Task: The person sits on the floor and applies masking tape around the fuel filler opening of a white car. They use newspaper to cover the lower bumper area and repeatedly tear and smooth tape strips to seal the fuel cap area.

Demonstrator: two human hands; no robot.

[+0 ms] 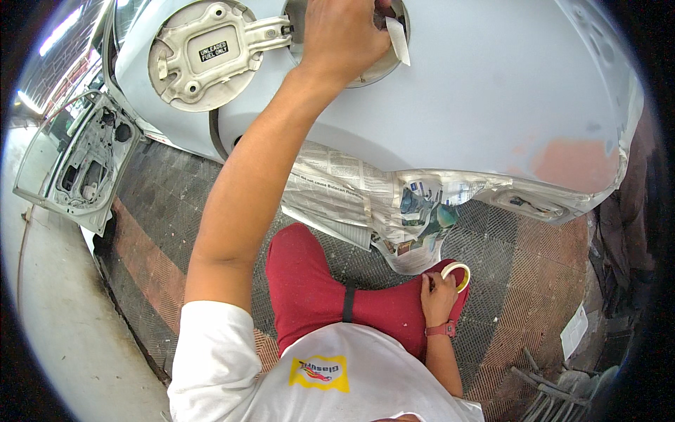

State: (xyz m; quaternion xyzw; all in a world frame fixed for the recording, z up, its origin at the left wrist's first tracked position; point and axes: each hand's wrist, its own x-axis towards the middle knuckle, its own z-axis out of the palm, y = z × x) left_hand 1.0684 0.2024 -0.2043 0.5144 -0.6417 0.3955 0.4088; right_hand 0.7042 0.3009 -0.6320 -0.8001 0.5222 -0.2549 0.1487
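Note:
My left hand reaches up to the round fuel filler recess in a pale grey car panel. A short pale strip of masking tape hangs at its closed fingers; the fingertips are partly hidden at the top edge. The fuel flap stands swung out to the left, its cream inner side showing. Down at my right knee, my right hand grips a roll of masking tape by its rim. Newspaper masking covers the wheel area below the panel.
A detached car door leans at the left by a pale surface. A reddish patch marks the panel's right. Grey and reddish patterned matting lies underneath. A dark chair-like frame stands at the lower right.

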